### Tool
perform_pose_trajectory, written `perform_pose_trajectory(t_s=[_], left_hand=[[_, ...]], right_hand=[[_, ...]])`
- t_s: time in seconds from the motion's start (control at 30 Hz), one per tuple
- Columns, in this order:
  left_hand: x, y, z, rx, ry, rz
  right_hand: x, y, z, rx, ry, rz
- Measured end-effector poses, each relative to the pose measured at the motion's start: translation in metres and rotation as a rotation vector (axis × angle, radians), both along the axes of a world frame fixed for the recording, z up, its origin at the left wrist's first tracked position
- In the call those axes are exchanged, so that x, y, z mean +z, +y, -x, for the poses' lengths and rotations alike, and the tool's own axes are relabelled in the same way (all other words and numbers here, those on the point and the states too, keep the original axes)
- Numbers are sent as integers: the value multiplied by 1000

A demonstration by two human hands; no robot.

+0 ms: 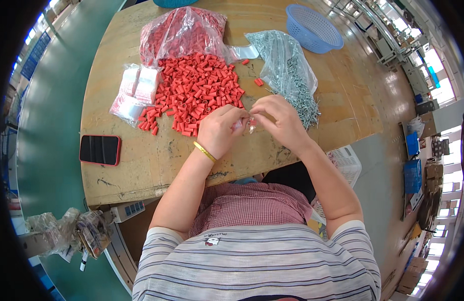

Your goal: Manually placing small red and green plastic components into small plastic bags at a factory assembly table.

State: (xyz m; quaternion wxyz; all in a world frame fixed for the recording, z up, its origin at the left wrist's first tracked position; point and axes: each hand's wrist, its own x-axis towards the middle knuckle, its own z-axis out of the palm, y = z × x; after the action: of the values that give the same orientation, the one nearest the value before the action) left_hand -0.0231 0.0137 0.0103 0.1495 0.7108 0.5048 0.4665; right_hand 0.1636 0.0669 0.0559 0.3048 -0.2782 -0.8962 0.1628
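Note:
My left hand, with a yellow bangle at its wrist, is closed on a small clear plastic bag with some red showing in it. Fingers pinched, my right hand meets the left at the bag's upper edge. Whether the right fingers hold the bag or some small piece cannot be made out. Just beyond the left hand spreads a heap of red plastic caps, short hollow tubes, spilling from a large clear bag. Beside the right hand, silvery screws spill from another clear bag.
Packs of small clear bags lie left of the caps. A phone rests near the left edge of the worn wooden table. At the far right stands a blue plastic basket. A white crate is below the table's right side.

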Motion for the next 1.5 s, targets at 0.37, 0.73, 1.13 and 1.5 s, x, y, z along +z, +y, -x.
perform_pose_trajectory(t_s=[0.37,0.73,1.13,1.5], left_hand=[[4,-1,-4,-83,-583,337],[-1,-1,0,-277,-980,637],[4,-2,-11,-311,-838,657],[-10,3,-12,-579,-1243,942]], right_hand=[[-16,-12,-12,-124,342,786],[-26,-22,-1,-122,634,867],[-29,-31,-5,-132,498,758],[-16,-104,-247,-856,-49,513]])
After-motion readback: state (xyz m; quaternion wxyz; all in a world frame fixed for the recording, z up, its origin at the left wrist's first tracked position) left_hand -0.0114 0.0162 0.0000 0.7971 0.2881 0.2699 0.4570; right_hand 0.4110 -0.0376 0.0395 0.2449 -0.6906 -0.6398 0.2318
